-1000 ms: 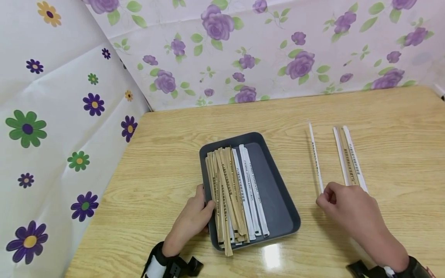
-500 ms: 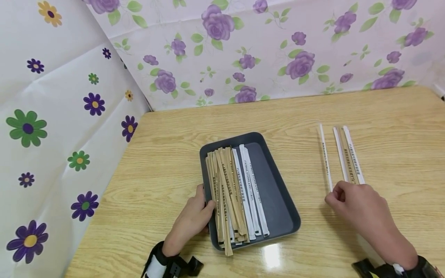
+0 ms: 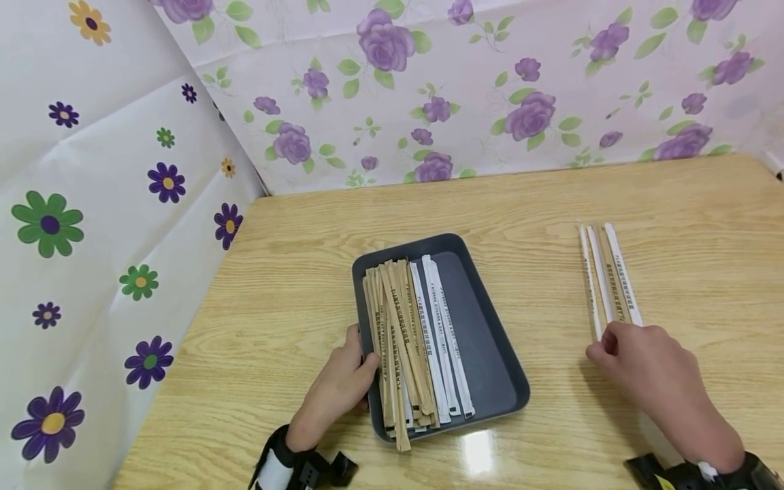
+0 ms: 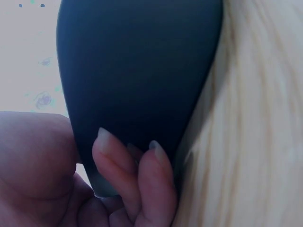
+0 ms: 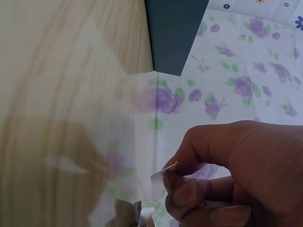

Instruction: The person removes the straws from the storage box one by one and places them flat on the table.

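Observation:
My right hand (image 3: pixel 661 381) pinches the near end of a slim white paper-wrapped straw (image 3: pixel 589 286) between thumb and index finger. In the right wrist view the straw's end (image 5: pixel 162 174) sticks out from the fingertips. Just right of it on the table lie a white wrapped straw (image 3: pixel 599 269), a brown one (image 3: pixel 613 279) and another white one (image 3: pixel 626 286), side by side. My left hand (image 3: pixel 337 381) grips the left rim of a dark grey tray (image 3: pixel 493 371), thumb over the rim. Brown wrapped straws (image 3: pixel 395 327) and several white ones (image 3: pixel 453 340) lie in the tray.
The wood-grain table (image 3: pixel 294 272) runs back to a wall covering with purple roses (image 3: pixel 380 41). A white sheet with coloured daisies (image 3: pixel 49 224) hangs along the left side. One brown straw pokes over the tray's near rim.
My right hand has moved right with the white straw, bringing it close beside the row of straws on the table. The left hand and tray have stayed put.

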{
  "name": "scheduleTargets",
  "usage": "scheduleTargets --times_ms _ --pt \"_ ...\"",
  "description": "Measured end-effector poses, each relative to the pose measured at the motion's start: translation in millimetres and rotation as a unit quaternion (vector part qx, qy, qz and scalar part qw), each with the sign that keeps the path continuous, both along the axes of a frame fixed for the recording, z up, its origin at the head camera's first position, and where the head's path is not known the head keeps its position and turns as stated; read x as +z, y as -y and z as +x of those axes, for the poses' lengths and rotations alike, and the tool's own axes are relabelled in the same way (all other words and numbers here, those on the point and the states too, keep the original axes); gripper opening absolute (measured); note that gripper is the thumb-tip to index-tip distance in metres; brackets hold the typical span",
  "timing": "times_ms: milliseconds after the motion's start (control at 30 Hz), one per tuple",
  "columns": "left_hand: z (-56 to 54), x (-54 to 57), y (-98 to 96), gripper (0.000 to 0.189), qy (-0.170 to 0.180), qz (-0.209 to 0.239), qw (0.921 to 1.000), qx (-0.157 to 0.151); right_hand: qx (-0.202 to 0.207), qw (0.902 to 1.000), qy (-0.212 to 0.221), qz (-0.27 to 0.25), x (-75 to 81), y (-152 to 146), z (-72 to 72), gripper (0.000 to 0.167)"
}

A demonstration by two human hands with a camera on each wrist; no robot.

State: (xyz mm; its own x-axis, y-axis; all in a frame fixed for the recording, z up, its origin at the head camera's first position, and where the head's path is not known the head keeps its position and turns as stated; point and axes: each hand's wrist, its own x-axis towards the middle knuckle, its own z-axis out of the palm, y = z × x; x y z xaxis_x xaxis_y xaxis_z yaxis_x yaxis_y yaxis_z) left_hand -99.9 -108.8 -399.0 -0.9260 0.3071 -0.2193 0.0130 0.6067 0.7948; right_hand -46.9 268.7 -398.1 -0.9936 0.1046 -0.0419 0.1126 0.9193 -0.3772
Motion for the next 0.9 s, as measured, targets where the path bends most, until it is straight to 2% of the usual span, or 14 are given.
scheduleTargets --times_ms 267,433,633,900 --pt "0.8 0.0 0.3 0.052 0.013 -0.004 0.9999 0.006 -0.005 0.9997 0.022 0.006 -4.0 -5.4 -0.1 0.019" --pt "0.6 0.1 0.6 0.053 0.016 -0.006 0.9998 0.007 -0.023 0.9992 0.033 0.002 -3.9 -6.1 1.9 0.019" --pt "0.4 0.3 0.0 0.052 0.009 -0.005 0.9999 0.007 -0.043 0.9990 0.011 0.002 -1.2 -4.4 4.8 0.014" --pt "0.1 0.1 0.2 0.052 0.005 0.000 1.0000 0.004 -0.040 0.9990 -0.020 0.000 0.9 -0.3 6.5 0.011"
